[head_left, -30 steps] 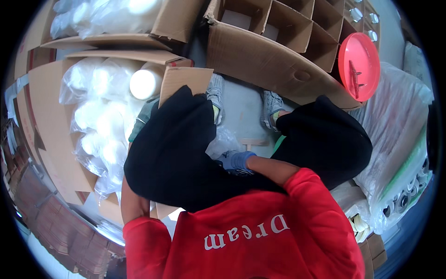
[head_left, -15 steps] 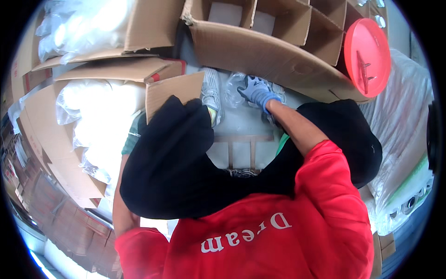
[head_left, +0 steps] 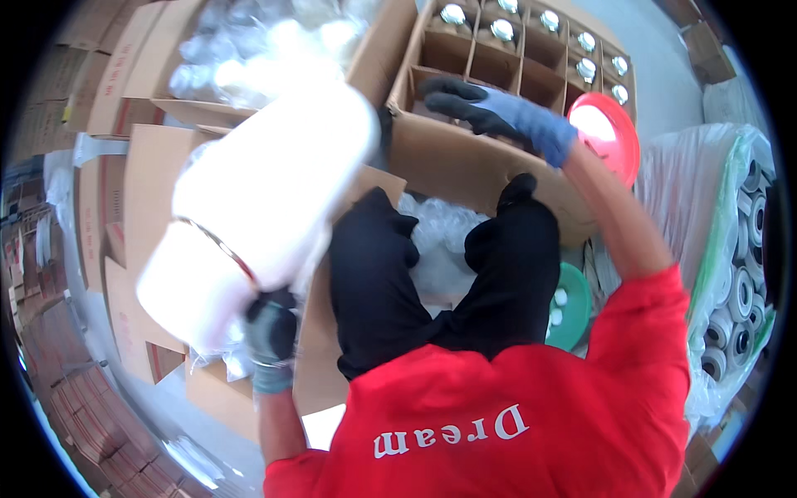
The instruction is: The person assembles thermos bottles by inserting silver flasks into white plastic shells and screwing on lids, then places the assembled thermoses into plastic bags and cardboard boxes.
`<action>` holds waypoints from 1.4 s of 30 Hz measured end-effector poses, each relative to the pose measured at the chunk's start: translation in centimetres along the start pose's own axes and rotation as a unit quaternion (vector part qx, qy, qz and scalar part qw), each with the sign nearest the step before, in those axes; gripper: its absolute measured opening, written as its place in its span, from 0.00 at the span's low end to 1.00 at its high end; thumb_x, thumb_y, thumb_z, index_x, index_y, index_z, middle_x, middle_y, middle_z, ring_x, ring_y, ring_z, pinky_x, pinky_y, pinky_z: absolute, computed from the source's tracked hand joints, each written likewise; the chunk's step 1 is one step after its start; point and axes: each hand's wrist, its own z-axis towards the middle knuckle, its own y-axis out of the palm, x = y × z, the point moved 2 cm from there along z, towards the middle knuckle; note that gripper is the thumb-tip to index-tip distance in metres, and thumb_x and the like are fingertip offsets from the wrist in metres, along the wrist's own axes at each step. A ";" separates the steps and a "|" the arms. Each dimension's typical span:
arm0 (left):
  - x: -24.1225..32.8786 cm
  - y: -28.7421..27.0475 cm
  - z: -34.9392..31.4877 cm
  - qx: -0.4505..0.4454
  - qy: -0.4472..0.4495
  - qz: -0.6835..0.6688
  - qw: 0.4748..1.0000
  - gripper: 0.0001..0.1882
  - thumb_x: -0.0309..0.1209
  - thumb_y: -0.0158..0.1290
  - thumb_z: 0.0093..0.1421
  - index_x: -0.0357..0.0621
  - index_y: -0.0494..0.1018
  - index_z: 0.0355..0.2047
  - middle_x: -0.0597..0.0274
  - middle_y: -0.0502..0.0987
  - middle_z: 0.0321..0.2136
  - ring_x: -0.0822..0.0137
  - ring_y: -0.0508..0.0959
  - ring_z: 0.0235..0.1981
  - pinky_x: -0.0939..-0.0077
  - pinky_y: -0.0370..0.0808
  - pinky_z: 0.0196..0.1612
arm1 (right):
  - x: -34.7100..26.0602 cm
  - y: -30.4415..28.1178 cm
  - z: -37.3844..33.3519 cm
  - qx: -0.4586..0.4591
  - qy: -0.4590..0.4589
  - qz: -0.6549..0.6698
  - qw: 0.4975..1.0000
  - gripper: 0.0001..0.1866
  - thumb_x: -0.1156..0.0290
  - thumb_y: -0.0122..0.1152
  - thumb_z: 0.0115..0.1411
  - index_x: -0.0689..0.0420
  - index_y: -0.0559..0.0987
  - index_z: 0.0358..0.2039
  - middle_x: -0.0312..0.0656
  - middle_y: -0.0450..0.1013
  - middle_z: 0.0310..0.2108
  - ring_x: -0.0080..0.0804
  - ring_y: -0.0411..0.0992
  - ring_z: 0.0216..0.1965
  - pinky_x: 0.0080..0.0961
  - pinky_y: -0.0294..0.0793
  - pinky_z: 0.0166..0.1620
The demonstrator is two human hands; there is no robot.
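Note:
A large white bottle-shaped container [head_left: 286, 166] with a thin gold-brown band rises at an angle on the left, washed out by glare. My gloved left hand [head_left: 274, 336] grips its underside near the band, the fingers partly hidden. My right hand [head_left: 506, 116], in a blue-grey glove with dark fingers, hovers over the near cells of a divided carton [head_left: 481, 166]. Its fingers are stretched out and hold nothing. Several silver-topped pieces [head_left: 501, 31] stand in the carton's far and right cells. A red plastic dish [head_left: 618, 137] rests at the carton's right corner.
Open cartons of plastic-wrapped white goods [head_left: 266, 54] stand at the left. Clear plastic bags [head_left: 444, 224] lie between my legs. A green bowl [head_left: 573, 307] with white pieces sits by my right leg. Wrapped ring-ended cylinders [head_left: 735, 290] are stacked at right.
My left hand has come up from beside the left carton with the white container. My right hand has left the floor near my shoes and risen over the divided carton. The view has shifted.

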 end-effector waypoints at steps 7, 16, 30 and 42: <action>-0.3 10.9 -4.0 -0.294 0.184 0.298 0.889 0.21 0.21 0.56 0.54 0.36 0.73 0.49 0.51 0.76 0.47 0.55 0.76 0.50 0.67 0.73 0.52 | -14.4 -3.4 -3.5 0.424 0.265 0.261 0.826 0.16 0.62 0.63 0.53 0.64 0.76 0.33 0.46 0.75 0.38 0.40 0.73 0.41 0.37 0.72 0.49; 2.7 18.1 -1.8 -0.351 0.172 -0.002 0.920 0.24 0.34 0.47 0.62 0.36 0.66 0.57 0.49 0.73 0.50 0.54 0.72 0.55 0.63 0.63 0.60 | -22.2 0.3 -7.6 0.329 0.163 0.359 0.858 0.21 0.58 0.68 0.47 0.60 0.70 0.12 0.39 0.65 0.15 0.37 0.67 0.21 0.40 0.75 0.39; 8.3 19.4 1.8 -0.036 0.454 0.129 0.881 0.21 0.35 0.42 0.65 0.32 0.74 0.22 0.59 0.75 0.19 0.72 0.71 0.18 0.78 0.68 0.25 | -29.5 4.8 -14.8 -0.026 0.377 0.255 0.890 0.37 0.53 0.65 0.54 0.64 0.66 0.57 0.56 0.67 0.49 0.52 0.67 0.51 0.36 0.67 0.54; 10.6 19.5 -2.6 -0.093 0.547 0.077 0.828 0.20 0.34 0.44 0.63 0.30 0.74 0.20 0.62 0.67 0.11 0.63 0.72 0.18 0.64 0.74 0.32 | -31.1 9.6 -13.8 -0.062 0.399 0.184 0.896 0.15 0.62 0.59 0.56 0.60 0.76 0.38 0.49 0.71 0.39 0.45 0.73 0.36 0.40 0.73 0.40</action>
